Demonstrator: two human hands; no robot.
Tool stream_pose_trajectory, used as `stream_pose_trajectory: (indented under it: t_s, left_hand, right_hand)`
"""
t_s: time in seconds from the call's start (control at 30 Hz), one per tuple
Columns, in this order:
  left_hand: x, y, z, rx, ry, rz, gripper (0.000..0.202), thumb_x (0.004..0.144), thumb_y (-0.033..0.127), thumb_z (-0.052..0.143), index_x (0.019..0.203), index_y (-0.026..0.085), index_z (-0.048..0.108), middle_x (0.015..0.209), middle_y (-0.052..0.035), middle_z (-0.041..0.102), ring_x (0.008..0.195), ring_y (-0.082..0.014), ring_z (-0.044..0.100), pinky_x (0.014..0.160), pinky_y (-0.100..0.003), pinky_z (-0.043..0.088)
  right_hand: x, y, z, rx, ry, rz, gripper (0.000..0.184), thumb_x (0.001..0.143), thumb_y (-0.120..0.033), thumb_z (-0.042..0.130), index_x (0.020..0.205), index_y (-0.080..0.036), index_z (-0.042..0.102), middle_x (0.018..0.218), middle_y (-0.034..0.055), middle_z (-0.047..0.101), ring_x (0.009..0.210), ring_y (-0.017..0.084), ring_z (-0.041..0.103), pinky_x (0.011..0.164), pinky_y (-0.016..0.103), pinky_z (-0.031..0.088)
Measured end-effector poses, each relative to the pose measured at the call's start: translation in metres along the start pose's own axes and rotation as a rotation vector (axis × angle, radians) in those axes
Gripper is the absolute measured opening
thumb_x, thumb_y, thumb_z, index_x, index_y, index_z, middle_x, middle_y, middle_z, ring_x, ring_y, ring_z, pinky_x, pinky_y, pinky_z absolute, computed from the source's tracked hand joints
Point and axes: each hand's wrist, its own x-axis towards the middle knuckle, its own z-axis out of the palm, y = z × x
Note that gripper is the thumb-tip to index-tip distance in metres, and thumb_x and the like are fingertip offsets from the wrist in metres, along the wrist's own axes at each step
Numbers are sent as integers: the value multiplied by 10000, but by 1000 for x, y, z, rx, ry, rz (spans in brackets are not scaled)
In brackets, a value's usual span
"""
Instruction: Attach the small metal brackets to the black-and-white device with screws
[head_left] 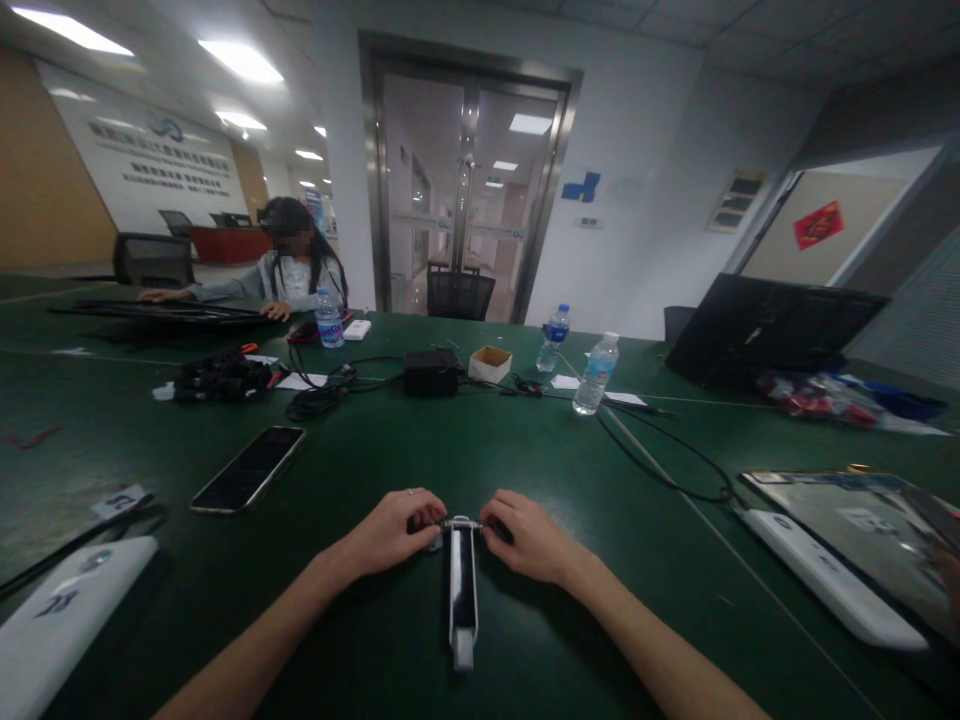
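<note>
A narrow white and black device (463, 585) lies lengthwise on the green table (525, 450) right in front of me. My left hand (397, 530) is curled at the left of its far end, fingers pinched together against it. My right hand (525, 535) is curled at the right of the same end, fingers also pinched on the small metal part there. What exactly the fingertips grip is too small to make out.
A dark phone (249, 468) lies to the left. White flat devices lie at the near left (60, 610) and near right (829, 580). Water bottles (596, 373), a small cardboard box (490, 363), a black adapter (433, 371) and cables sit further back. A person (289, 270) sits at the far left.
</note>
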Motion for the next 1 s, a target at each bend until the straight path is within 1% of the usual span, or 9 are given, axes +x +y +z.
stream_pose_trajectory:
  t_s: [0.3,0.5,0.7,0.83,1.0]
  left_hand:
    - [0,-3,2,9,8,16,186,874,254,570,1037,187,633,950,-5,620,809,-142,579,722,-254,487]
    - [1,0,2,48,16,13,179,864,227,572,1023,185,641,933,-9,620,793,-145,569,702,-252,469]
    - [0,1,1,99,-9,-9,202,885,254,553,1060,204,642,968,-12,622,798,-152,555,691,-257,446]
    - [1,-1,1,127,-14,-28,212,890,271,546,1068,205,639,955,-11,623,774,-150,549,675,-257,432]
    - [0,-1,1,112,-10,-23,216,895,280,532,1068,202,634,956,-13,628,790,-151,558,689,-254,437]
  right_hand:
    - [-1,-1,0,-10,2,-3,99,871,-183,522,923,-165,605,899,47,585,809,149,526,696,258,410]
    - [1,-2,-1,-24,6,2,97,864,-172,529,916,-161,610,885,48,586,802,148,528,699,258,415]
    - [1,-4,-3,-14,-17,19,104,871,-183,527,925,-157,611,901,52,589,805,149,531,691,257,415]
    - [1,-4,-3,-14,-16,21,105,869,-176,527,928,-156,611,901,49,587,804,147,528,693,256,417]
    - [1,-5,-4,-14,-23,25,99,864,-170,532,924,-156,611,903,50,588,806,150,530,693,259,421]
